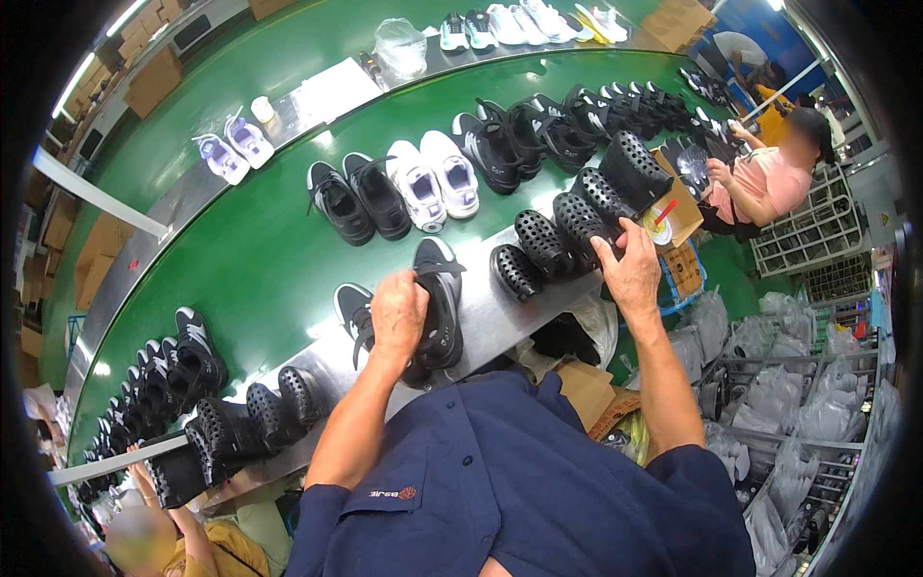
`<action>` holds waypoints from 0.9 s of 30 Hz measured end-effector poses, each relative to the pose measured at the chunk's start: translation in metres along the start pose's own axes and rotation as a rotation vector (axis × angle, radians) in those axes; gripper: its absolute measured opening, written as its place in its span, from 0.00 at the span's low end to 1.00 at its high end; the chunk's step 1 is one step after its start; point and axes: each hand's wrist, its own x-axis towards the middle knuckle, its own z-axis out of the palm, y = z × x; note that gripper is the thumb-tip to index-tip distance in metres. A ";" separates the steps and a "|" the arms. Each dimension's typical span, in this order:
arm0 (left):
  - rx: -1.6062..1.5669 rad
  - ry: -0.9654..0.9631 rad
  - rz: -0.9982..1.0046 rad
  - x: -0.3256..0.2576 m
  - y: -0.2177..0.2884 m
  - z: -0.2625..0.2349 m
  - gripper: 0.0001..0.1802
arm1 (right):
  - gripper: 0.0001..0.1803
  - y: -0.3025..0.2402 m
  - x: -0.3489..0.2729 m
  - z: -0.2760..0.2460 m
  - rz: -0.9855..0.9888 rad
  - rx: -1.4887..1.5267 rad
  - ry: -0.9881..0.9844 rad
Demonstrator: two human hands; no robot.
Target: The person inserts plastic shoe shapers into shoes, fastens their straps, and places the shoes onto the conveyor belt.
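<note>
Left hand (pixel 397 313): fingers curled closed around collar of black sneaker (pixel 440 308), sneaker standing on metal ledge (pixel 500 322) beside green conveyor belt (pixel 260 260). Second black sneaker (pixel 354 313) just left of it, partly behind hand. Right hand (pixel 630 274): fingers half open, resting on row of black perforated clogs (pixel 548 245) on same ledge; firm grasp cannot tell. White sneakers (pixel 435 180) further back on belt.
</note>
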 end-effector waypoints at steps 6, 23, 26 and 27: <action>-0.177 -0.098 -0.063 0.018 0.003 -0.017 0.09 | 0.31 0.015 0.000 0.014 -0.111 -0.196 -0.103; -0.899 -0.885 -1.009 0.072 -0.025 -0.057 0.08 | 0.24 -0.150 -0.017 0.098 -0.125 0.396 -1.052; -0.930 -0.941 -0.928 0.065 -0.040 -0.047 0.08 | 0.23 -0.133 -0.004 0.110 -0.119 0.508 -1.137; -1.001 -0.943 -0.931 0.067 -0.036 -0.047 0.08 | 0.23 -0.130 0.001 0.112 -0.100 0.509 -1.157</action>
